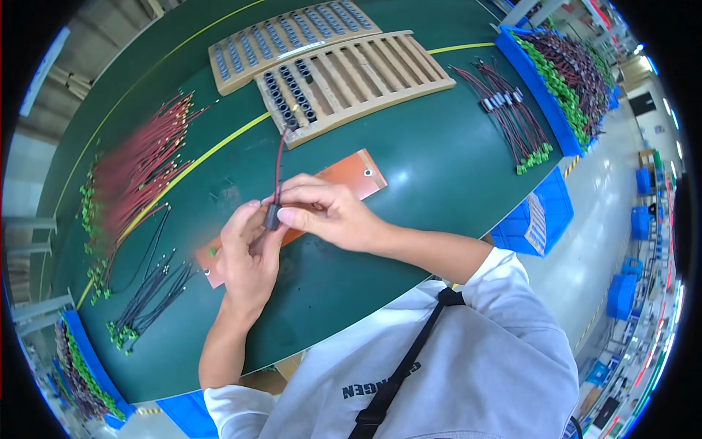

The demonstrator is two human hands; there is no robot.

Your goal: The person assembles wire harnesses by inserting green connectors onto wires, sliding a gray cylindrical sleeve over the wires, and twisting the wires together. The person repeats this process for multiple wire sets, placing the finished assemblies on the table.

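Note:
A short dark grey cylinder (273, 216), like a ferrite core, is pinched between my two hands above the table's middle. From it a red-and-black wire (279, 164) rises toward the wooden rack. My left hand (247, 256) grips the cylinder from the left with its fingers curled. On the other side, my right hand (336, 216) presses its thumb and fingers against the cylinder and the wire's base. Beneath both hands lies an orange board (351, 174) with a hole near its right end. A bit of green shows beside my left hand.
Ahead stands a slotted wooden rack (380, 101) with black cylinders at its left; another rack (219, 69) holds grey ones. Red wires (142, 157) and black wires (157, 289) lie left. Wires with cores (504, 102) lie right, near a blue bin (537, 88) of wires.

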